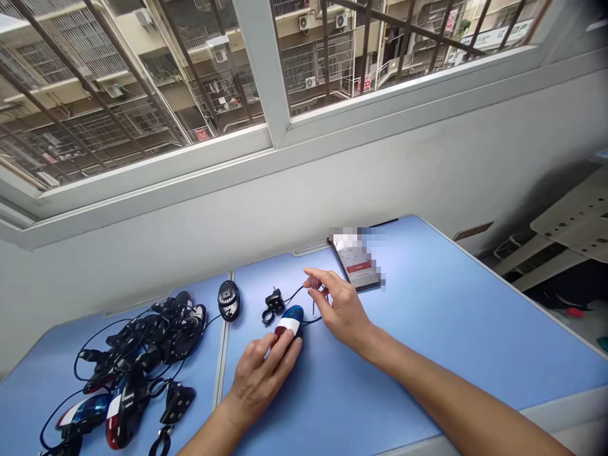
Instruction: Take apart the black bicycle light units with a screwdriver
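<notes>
A pale blue counter (475, 354) carries a tangled heap of black plastic parts and cables (154, 329) at left and a dark, lit smartphone (360, 269) near the wall. The left hand (266, 364) lies over the red end of a blue, white and red oval lamp (288, 324) between them — whether its fingers clamp it, I cannot tell. Beyond lie a black oval casing (229, 301) and a black switch with a ring clamp (274, 303). The right hand (339, 310) pinches a thin, clear-handled screwdriver (315, 285) upright beside the lamp, thumb and forefinger clamped on it. The step looks like steadying and positioning; the next move calls for careful aim.
</notes>
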Motion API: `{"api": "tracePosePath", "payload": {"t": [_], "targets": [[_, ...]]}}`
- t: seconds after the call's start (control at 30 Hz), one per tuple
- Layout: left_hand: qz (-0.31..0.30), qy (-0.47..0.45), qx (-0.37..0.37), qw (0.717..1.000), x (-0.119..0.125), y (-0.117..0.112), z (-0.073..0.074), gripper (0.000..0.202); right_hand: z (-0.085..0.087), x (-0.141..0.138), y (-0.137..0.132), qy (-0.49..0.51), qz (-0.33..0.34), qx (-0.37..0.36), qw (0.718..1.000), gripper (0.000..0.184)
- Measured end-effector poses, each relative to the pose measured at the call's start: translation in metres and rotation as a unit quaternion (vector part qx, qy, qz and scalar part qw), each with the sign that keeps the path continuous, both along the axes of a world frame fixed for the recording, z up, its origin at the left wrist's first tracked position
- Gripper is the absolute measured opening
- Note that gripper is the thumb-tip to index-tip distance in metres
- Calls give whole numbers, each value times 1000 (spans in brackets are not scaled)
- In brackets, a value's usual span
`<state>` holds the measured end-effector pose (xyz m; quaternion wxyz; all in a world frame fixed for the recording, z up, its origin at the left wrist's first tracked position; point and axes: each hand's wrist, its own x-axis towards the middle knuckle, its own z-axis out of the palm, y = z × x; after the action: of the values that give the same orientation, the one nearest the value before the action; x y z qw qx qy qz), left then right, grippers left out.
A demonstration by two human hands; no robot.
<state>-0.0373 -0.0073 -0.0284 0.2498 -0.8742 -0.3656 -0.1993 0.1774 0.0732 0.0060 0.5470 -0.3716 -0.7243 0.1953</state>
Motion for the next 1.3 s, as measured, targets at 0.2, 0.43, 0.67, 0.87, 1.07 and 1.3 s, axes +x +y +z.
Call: {"api": "tracePosePath", "payload": {"t": [0.2, 0.43, 0.67, 0.87, 1.07, 1.3], "targets": [[6, 16, 16, 1000, 3, 0, 3, 52, 1, 0, 0, -3, -6, 10, 1000, 36], [24, -14, 0, 1000, 0, -1, -2, 55, 6, 2, -2, 3, -8, 14, 1000, 33], [90, -214, -46, 972, 9, 5, 5, 51, 7, 4, 1, 40, -13, 19, 999, 34], [151, -479, -310, 807, 13, 4, 3, 38, 16, 7, -8, 158, -10, 6, 987, 30], [146, -518, -415, 733, 19, 4, 6, 45, 14, 0, -32, 147, 82, -22, 985, 31], [159, -500, -415, 743, 20, 8, 9, 46, -1, -16, -39, 83, 139, 21, 987, 34]]}}
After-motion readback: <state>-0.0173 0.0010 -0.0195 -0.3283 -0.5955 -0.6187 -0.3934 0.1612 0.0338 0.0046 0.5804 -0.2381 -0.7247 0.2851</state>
